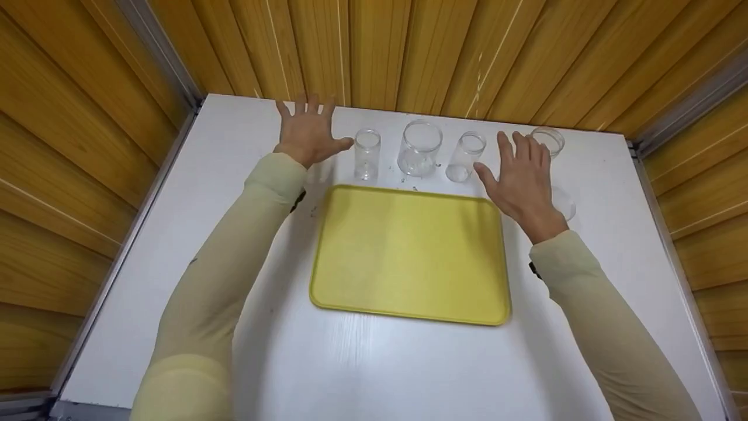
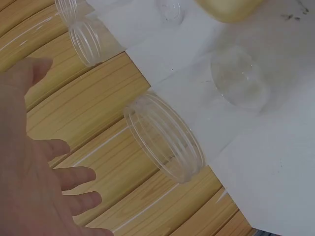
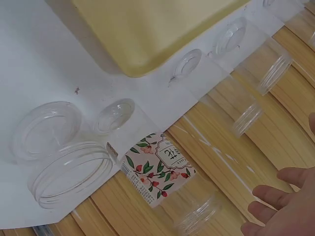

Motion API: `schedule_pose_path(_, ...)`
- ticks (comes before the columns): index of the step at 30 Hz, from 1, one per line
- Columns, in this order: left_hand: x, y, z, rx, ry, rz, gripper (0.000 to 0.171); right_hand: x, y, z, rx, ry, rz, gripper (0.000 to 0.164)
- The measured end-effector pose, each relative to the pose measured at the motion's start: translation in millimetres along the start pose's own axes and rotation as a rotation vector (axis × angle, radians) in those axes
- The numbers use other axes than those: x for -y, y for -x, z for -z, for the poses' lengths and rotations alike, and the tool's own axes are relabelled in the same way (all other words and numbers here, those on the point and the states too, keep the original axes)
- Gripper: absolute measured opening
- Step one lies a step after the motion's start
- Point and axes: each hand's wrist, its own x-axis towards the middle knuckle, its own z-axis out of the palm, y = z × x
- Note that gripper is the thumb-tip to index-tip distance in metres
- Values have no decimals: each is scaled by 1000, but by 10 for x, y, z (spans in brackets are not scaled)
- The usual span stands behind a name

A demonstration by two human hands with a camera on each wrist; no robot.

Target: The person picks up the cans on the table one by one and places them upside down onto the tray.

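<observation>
My left hand, its fingers spread, hovers at the back left, its thumb beside a slim clear jar. A wide clear jar stands close to that hand in the left wrist view; the hand and sleeve mostly cover it in the head view. My right hand is also spread, with its thumb near another slim jar. Beside it in the right wrist view stands a jar with a pink floral label, hidden behind the hand in the head view. Neither hand holds anything.
A yellow tray lies mid-table, in front of the jars. Between the slim jars stands a wide clear jar; another wide jar is at the right. Small dark specks dot the white table. Wooden-slat walls enclose it.
</observation>
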Motion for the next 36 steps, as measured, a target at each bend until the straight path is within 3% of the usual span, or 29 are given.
schedule_pose_path(14,105,4,30,37,-177,-54,96,-86,218,-107,7,0,4,73)
schedule_pose_path(26,187,9,-4,100,-205,-73,97,-147,395,-215,40,1,-11,72)
schedule_pose_path(36,243,26,-19,77,-162,-90,92,-225,541,-303,66,-13,-26,69)
